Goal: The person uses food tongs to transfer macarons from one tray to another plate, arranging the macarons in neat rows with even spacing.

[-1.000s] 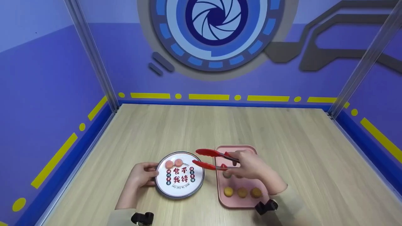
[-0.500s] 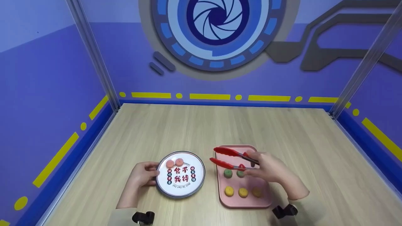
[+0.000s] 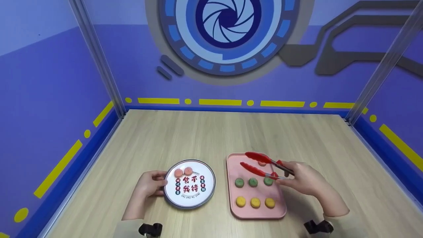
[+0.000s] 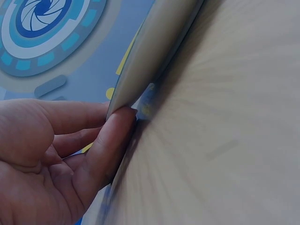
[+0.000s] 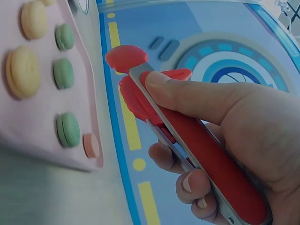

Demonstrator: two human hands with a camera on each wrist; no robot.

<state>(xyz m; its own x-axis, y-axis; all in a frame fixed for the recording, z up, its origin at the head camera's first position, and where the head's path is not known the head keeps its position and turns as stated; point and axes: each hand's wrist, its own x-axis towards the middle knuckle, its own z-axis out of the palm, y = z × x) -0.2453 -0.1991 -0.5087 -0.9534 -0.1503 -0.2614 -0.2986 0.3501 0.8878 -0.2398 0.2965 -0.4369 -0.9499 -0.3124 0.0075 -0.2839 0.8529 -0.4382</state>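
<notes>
In the head view my left hand point(image 3: 148, 184) pinches the left rim of a white round plate point(image 3: 191, 200) with red and dark lettering. Two pink macarons point(image 3: 178, 173) sit side by side near its upper left rim. The left wrist view shows the plate's underside point(image 4: 157, 47) between thumb and fingers. My right hand point(image 3: 308, 178) grips red-tipped tongs point(image 3: 259, 157) over the far right part of a pink tray point(image 3: 233, 165). Their jaws are spread, with nothing between them. Beneath lies one pink macaron point(image 3: 261, 163), partly covered by the tongs.
On the tray, green macarons point(image 3: 252, 182) form a middle row and yellow macarons point(image 3: 255, 202) a near row. Plate and tray stand apart on the wooden table point(image 3: 198, 132). Blue-purple panels point(image 3: 109, 76) wall the table at the back and sides.
My right hand has drawn the tongs rightward, from beside the plate to over the tray's far right. The green macarons are now uncovered. My left hand and the plate stay put.
</notes>
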